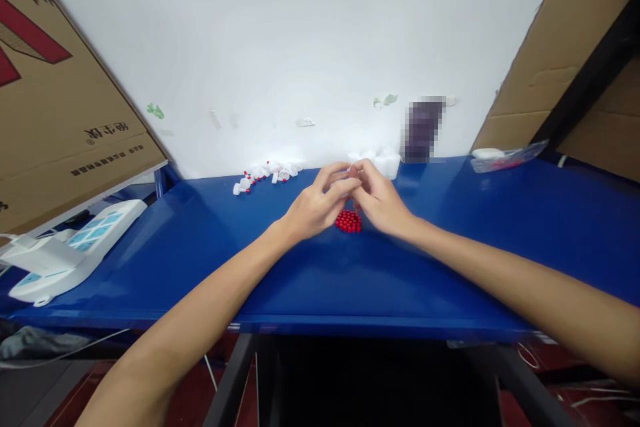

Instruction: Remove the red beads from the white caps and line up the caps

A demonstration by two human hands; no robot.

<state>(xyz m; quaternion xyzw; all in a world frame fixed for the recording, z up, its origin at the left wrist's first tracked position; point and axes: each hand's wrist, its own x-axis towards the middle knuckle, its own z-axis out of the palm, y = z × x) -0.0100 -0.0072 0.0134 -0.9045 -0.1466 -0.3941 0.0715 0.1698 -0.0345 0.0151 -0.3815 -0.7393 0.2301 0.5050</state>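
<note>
Both my hands meet above the middle of the blue table point(320, 280). My left hand point(317, 203) and my right hand point(381, 199) have their fingertips pinched together around a small white piece that I can barely make out. Directly beneath them lies a little heap of red beads point(349, 221). Behind my hands, by the wall, sits a pile of small white parts point(385, 161).
Several white pieces with red beads fitted point(265, 175) lie at the back left. A white device with blue keys point(70, 250) rests at the left edge beside a cardboard box point(55, 113). A clear plastic bag point(505, 157) lies back right, near a blurred dark object point(423, 130).
</note>
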